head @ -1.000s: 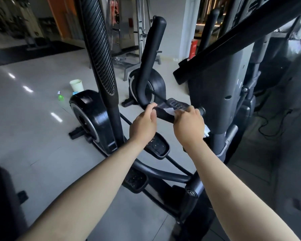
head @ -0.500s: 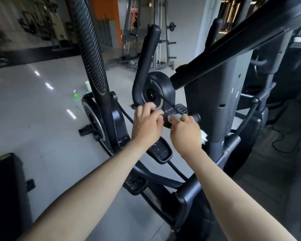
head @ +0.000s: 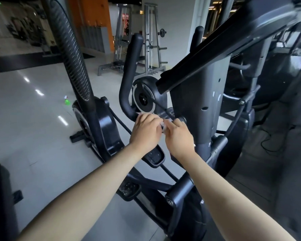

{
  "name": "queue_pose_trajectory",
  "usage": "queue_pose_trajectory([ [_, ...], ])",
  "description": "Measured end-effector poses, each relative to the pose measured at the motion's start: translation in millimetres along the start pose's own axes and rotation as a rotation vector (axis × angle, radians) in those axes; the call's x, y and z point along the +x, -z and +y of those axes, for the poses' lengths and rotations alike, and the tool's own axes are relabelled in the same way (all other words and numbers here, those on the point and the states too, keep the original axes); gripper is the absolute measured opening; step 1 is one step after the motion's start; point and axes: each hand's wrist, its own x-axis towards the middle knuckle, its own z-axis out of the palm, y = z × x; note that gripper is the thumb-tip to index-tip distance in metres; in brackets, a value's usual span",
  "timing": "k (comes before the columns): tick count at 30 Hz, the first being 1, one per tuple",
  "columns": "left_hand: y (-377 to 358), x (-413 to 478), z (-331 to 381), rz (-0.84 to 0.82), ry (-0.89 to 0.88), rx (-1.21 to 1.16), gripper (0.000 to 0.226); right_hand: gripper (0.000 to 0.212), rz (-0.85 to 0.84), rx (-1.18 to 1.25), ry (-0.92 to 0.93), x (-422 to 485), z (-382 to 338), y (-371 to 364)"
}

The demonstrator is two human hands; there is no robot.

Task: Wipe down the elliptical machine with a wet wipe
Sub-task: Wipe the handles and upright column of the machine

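Right hand [head: 179,136] closed, fingers curled around a crumpled white wet wipe [head: 163,126] and pressing it to the low horizontal end of a black curved padded handlebar [head: 129,75]. Left hand [head: 146,131] just beside, knuckles up, fingers wrapped over that same bar at its bend and touching the wipe's edge; too blurred to tell whether pinching it as well. Both at the front of the black-and-grey elliptical machine [head: 179,193], close against its grey upright column [head: 208,84]. Behind the hands, a round black flywheel cover with a pale ring [head: 144,98]. Below the wrists, a black ridged foot pedal [head: 155,157], and lower and nearer, a second black pedal [head: 129,187]. To the left, a tall black ribbed handle arm [head: 68,49] leaning up out of view. Farther out on the glossy grey floor [head: 24,119], a small green spray bottle [head: 67,101], well apart from the hands. Far back, a grey metal weight rack [head: 151,40] beside an orange wall panel [head: 92,20].
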Motion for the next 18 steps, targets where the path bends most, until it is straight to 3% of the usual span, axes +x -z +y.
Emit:
queue_pose_trajectory([
  [9,-13,-5,10,-0.08,-0.086,-0.004,0.064,0.032,0.01,-0.003,-0.211,10,38,10],
  [13,-11,-10,7,-0.039,-0.128,-0.053,0.056,0.045,0.034,0.165,-0.336,2,31,-4],
  [18,-15,-8,3,-0.035,-0.122,-0.1,0.045,0.058,0.059,0.266,-0.075,-24,11,-14],
])
